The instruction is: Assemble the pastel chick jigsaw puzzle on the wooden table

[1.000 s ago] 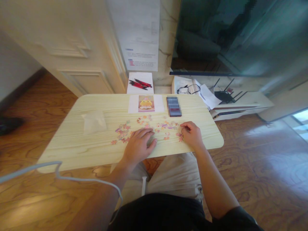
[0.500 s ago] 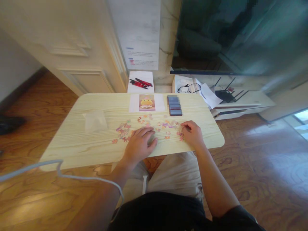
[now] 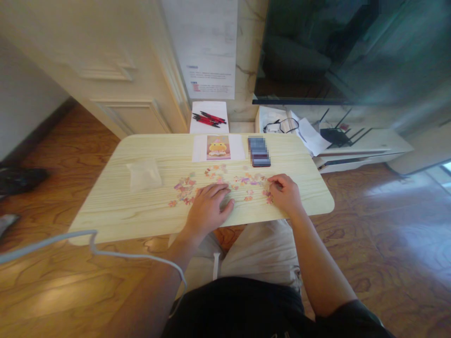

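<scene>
Loose jigsaw puzzle pieces [image 3: 183,188] in pink, orange and purple lie in small clusters across the pale wooden table [image 3: 116,206]. My left hand [image 3: 208,206] rests palm down at the near side of the left cluster, its fingers stretched out and thumb apart, covering some pieces. On the right, my right hand [image 3: 286,196] has its fingers curled and its fingertips together beside another group of pieces [image 3: 268,196]. Whatever those fingertips may hold is too small to make out. Beyond the pieces lies a white sheet with a printed picture [image 3: 218,147] of a yellow figure.
A phone [image 3: 259,151] lies near the table's far edge. To the left is a translucent plastic bag [image 3: 144,175]. Red pens [image 3: 209,119] sit on a white surface behind the table. A grey cable [image 3: 134,255] crosses my left forearm. A router [image 3: 336,136] stands on the cabinet.
The whole view has shifted slightly, so everything appears a little farther right. Both hands keep nearly the same place and pose over the table.
</scene>
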Available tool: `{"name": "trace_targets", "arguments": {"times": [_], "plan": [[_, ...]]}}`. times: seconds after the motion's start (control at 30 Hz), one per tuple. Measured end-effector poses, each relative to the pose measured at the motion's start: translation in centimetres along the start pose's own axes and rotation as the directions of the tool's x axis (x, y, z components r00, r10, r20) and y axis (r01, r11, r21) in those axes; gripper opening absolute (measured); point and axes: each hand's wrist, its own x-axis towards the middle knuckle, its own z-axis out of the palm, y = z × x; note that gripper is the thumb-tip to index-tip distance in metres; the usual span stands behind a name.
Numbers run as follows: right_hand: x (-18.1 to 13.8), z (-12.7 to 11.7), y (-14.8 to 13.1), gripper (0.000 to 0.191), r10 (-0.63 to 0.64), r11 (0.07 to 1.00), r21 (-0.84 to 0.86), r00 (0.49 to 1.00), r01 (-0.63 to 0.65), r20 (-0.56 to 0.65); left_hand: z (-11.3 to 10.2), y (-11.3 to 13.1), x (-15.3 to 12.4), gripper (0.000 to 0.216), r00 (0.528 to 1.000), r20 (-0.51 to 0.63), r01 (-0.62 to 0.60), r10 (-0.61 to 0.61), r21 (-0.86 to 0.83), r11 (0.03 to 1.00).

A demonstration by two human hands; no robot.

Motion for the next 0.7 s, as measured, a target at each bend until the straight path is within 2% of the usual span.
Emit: {"name": "trace_targets", "arguments": {"times": [0.5,0.7], "plan": [[0.04,-0.17,-0.58,0.018,-0.034,0.998,-0.052,0.999,0.035,0.023,-0.24,0.26,-0.03,0.035,1.0,-0.005,0.019,-0.019,-0.034,0.999],[-0.11,-0.13,-0.35,0.018,-0.047,0.998,-0.051,0.999,0.048,0.022,-0.3,0.47,-0.27,0.032,1.0,-0.026,-0.008,0.007,-0.039,0.999]]}}
